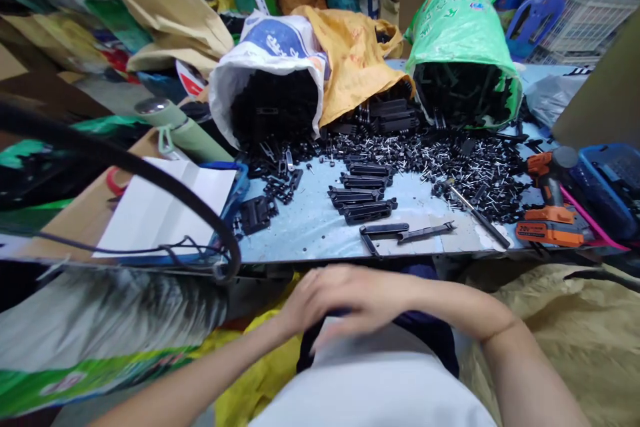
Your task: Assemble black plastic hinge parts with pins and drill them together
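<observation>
My right hand (355, 293) lies across my left hand (301, 300), in front of my white shirt and just below the table's front edge. Motion blurs both. The right thumb stands apart from its fingers, which lie over the other hand; no object shows in it. My left fingers are mostly hidden. Beyond the hands, a bent black hinged arm (383, 230) and a black slotted bar (426, 231) rest near the edge. Several folded black plastic arms (367, 193) are stacked behind them.
Small black parts and silver pins (415, 153) spread across the blue table (295, 240). White (220, 93), orange (345, 60) and green (460, 20) bags stand behind. At right lie a screwdriver (483, 217) and cordless drill (550, 203); at left, white paper (167, 207) and a black cable (165, 183).
</observation>
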`<state>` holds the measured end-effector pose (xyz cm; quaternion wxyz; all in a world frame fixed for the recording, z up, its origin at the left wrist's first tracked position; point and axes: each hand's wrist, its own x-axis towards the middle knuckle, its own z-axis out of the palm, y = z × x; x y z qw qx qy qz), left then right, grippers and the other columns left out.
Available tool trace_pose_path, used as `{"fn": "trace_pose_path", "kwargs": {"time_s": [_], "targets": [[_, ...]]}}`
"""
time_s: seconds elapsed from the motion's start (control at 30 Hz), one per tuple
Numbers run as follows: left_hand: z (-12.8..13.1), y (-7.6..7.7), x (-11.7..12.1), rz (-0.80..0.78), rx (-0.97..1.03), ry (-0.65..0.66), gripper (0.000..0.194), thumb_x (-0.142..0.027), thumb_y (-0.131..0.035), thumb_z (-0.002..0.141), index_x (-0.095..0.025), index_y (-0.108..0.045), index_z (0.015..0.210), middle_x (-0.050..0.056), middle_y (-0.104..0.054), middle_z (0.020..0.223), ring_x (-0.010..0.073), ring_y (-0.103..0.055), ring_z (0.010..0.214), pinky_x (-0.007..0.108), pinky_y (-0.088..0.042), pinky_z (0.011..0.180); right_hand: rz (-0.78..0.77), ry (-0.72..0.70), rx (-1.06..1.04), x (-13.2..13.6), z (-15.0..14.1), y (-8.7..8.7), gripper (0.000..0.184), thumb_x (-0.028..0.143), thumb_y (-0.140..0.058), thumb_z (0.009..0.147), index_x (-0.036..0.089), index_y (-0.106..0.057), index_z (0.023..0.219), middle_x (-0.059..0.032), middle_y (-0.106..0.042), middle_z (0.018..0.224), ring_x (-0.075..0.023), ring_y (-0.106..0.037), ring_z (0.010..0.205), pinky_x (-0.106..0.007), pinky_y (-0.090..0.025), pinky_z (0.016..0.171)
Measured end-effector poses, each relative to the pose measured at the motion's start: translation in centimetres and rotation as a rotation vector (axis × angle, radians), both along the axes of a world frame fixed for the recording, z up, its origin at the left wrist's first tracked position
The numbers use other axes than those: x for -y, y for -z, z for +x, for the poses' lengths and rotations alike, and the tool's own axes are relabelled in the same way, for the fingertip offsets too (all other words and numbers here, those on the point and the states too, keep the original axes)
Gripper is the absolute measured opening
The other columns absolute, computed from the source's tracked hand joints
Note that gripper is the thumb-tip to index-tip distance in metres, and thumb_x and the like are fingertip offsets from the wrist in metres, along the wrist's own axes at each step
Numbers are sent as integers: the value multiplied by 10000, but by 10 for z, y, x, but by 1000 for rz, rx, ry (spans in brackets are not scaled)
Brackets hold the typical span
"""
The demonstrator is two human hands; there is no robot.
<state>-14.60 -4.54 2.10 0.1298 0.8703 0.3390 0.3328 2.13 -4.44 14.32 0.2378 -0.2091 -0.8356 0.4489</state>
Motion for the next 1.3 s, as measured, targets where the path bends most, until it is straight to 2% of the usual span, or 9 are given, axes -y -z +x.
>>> {"fn": "trace_pose_path", "kwargs": {"time_s": [0.13,0.3,0.43,0.63,0.73,0.83,0.97,1.1,1.3], "targets": [[19,-4,-23,75,17,-91,214,-196,-439,869,-168,-594,1013,83,-650,901,191,-597,864,334,-496,765,219,617,151,-17,95,53,193,364,-530,834,187,-594,875,-108,-617,964,-215,-562,949,-380,-463,856],[63,9,-56,91,-52,-247,240,-285,-439,868,-143,-598,980,117,-649,885,228,-613,820,360,-510,702,314,908,391,-46,185,94,161,353,-510,837,206,-569,861,-94,-600,931,-232,-556,937,-410,-457,833],[78,24,-62,-10,18,-243,207,-293,-433,877,-175,-602,889,61,-654,797,174,-629,723,285,-518,650,383,1028,525,-89,200,101,58,230,-519,818,186,-554,829,-98,-595,904,-240,-546,920,-405,-446,831],[75,23,-52,-57,127,-369,226,-271,-407,886,-172,-606,845,60,-666,776,170,-640,723,277,-521,658,290,1206,798,-168,174,94,139,198,-483,849,83,-539,903,-167,-573,954,-227,-519,943,-333,-417,794],[63,16,-51,-81,120,-437,224,-264,-407,881,-173,-609,850,64,-667,789,176,-639,735,287,-518,672,239,1189,831,-186,159,85,219,172,-422,877,-4,-509,975,-196,-552,974,-190,-503,968,-298,-395,784],[45,4,-48,-114,100,-370,202,-271,-424,877,-185,-606,863,54,-668,808,167,-635,754,282,-515,695,234,1094,803,-175,146,78,236,159,-431,876,-12,-503,1021,-198,-539,1004,-176,-505,947,-294,-396,772],[25,-9,-35,-85,96,-174,167,-238,-438,876,-184,-596,883,47,-669,801,149,-632,755,264,-515,700,228,712,711,-122,124,81,164,241,-599,801,137,-595,927,-51,-586,889,-109,-541,742,-215,-424,685],[11,-14,-22,-73,76,-32,160,-214,-446,871,-188,-593,930,50,-671,812,142,-633,751,251,-521,693,393,348,548,-67,105,96,193,308,-543,842,169,-614,955,-69,-579,913,-141,-540,782,-247,-433,680],[5,-8,-19,-112,46,-90,200,-249,-415,886,-185,-603,909,63,-670,807,150,-636,751,269,-533,704,612,310,636,-56,90,119,256,295,-435,902,184,-595,1068,-107,-588,1022,-181,-518,871,-301,-394,710]]}}
